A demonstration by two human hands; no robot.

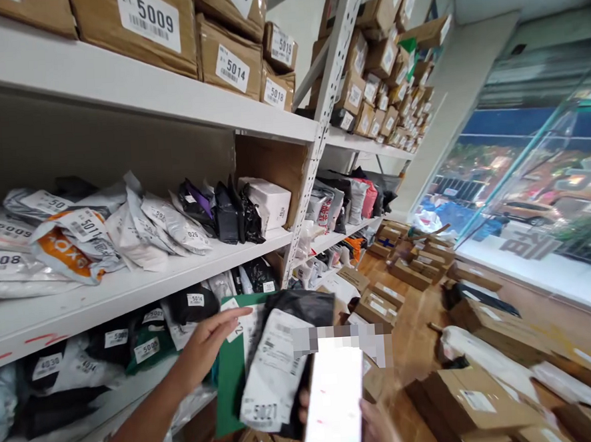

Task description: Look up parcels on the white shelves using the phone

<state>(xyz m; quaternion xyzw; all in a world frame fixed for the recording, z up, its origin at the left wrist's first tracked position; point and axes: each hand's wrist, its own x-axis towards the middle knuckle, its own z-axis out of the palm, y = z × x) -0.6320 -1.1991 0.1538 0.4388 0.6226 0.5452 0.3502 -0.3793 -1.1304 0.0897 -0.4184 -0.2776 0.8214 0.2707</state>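
My left hand (209,343) reaches in from the lower left, its fingers over the upper left edge of a flat green envelope (228,392) with white labels. The thumb's hold is partly hidden. Overlapping the envelope is a black plastic parcel (316,304) with a large white label (272,372) reading 5027. My right hand (379,430), at the bottom centre, is wrapped round a phone (334,399) with a glaring bright screen. The phone is in front of the parcel's right side; whether this hand also grips the parcel is hidden.
To the left, a white shelf rack (130,301) bears numbered bagged parcels and, higher up, cardboard boxes (136,30). Its perforated upright (315,146) rises near the centre. Several cartons (479,396) lie across the wooden floor (407,334) at right, below a large window (532,166).
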